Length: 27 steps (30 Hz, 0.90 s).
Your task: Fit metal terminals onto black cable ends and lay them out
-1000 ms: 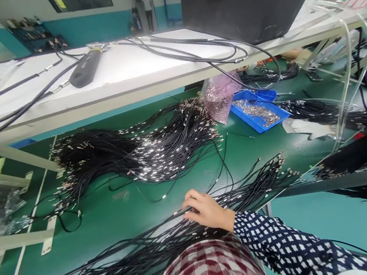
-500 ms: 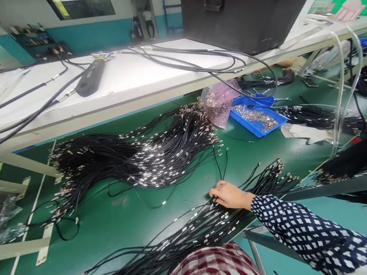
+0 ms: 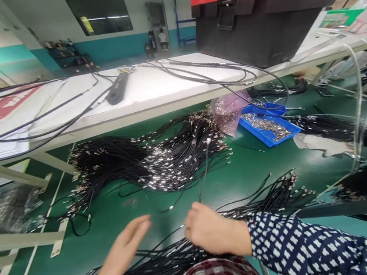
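Note:
My right hand (image 3: 209, 229) is closed around thin black cables (image 3: 205, 181); two ends stick up from the fist, blurred. To its left, my left hand (image 3: 132, 240) is held out with straight fingers and nothing in them, a little blurred by motion. Below both hands a bundle of black cables (image 3: 145, 265) with metal ends lies along the near edge of the green table (image 3: 109, 216). Its far end (image 3: 284, 192) fans out to the right of my right hand. Farther back lies a large heap of black cables (image 3: 133, 161) with shiny metal sleeves.
A blue tray (image 3: 273, 142) of small metal parts and a pink bag (image 3: 229, 114) stand behind. Above runs a white shelf (image 3: 160, 85) bearing a grey-handled wrench (image 3: 118, 89), loose cables and a black toolbox (image 3: 257, 32) with a red lid. A white glove (image 3: 320, 144) lies at the right.
My left hand has come into view from below. My right hand has moved left and toward me, with the cable ends still standing up from it. The camera view has tilted up.

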### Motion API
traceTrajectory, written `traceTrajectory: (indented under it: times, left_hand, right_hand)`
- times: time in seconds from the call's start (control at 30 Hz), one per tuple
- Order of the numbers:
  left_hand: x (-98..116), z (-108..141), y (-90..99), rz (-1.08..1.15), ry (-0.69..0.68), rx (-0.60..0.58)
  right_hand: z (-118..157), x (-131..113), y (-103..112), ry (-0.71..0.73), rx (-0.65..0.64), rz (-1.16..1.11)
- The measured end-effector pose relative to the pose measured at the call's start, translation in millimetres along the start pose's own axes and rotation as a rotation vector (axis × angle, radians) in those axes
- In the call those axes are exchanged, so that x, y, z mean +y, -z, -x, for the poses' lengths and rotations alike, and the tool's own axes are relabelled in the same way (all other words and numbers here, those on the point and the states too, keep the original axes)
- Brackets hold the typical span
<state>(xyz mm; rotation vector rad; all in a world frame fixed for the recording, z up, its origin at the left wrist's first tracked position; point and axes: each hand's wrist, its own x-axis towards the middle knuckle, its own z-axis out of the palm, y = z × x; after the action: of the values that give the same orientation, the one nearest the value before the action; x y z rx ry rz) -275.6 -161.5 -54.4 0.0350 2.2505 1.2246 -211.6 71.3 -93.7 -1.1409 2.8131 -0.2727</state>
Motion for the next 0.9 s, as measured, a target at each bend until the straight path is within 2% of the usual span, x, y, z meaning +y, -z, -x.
traceTrajectory:
  times: [0.07,0.13,0.2,0.27,0.33,0.43,0.47,0.5,0.57,0.63,0.67,0.77,0.9]
  left_hand:
    - [23.3,-21.9,-29.0,0.298,-0.015,-0.189]
    - [51.6,-39.5,-52.1,0.627,-0.035,-0.324]
    - [74.0,-48.4,-64.8,0.764,-0.105,-0.323]
    - [83.2,-47.3,-68.0,0.815,-0.164,-0.263]
    - [79.5,-37.8,-64.3,0.841,-0.183,-0.226]
    - [64.6,-14.3,-53.0,0.872,-0.148,-0.236]
    - [60.4,-5.6,-49.4,0.885,-0.125,-0.245]
    - [57.4,2.7,-46.6,0.897,-0.101,-0.254]
    - [55.0,17.5,-43.9,0.91,-0.064,-0.27]
    - [55.9,28.3,-45.1,0.903,-0.045,-0.276]
    - [56.8,32.3,-46.7,0.893,-0.043,-0.276]
    - [58.5,39.1,-51.8,0.86,-0.048,-0.259]
    - [56.5,42.2,-53.8,0.835,-0.056,-0.208]
  right_hand:
    - [-21.4,-30.7,-3.4,0.141,0.031,0.071]
    - [-37.2,-50.1,-20.0,0.235,0.045,0.103]
    - [-46.8,-57.4,-40.8,0.255,0.037,0.08]
    - [-47.7,-57.0,-51.3,0.263,0.066,0.048]
    - [-38.5,-53.8,-40.4,0.314,0.159,-0.031]
    - [-13.9,-44.2,13.1,0.371,0.26,-0.335]
    - [-6.6,-38.4,34.6,0.321,0.266,-0.48]
    - [-1.1,-31.2,54.6,0.203,0.31,-0.623]
    - [3.5,-14.5,84.6,-0.125,0.488,-0.835]
    - [0.4,1.1,99.1,-0.394,0.644,-0.971]
    - [-2.8,7.1,101.9,-0.458,0.685,-1.03]
    - [-13.6,15.6,103.3,-0.449,0.697,-1.201]
    - [-22.7,12.7,105.4,-0.424,0.645,-1.347]
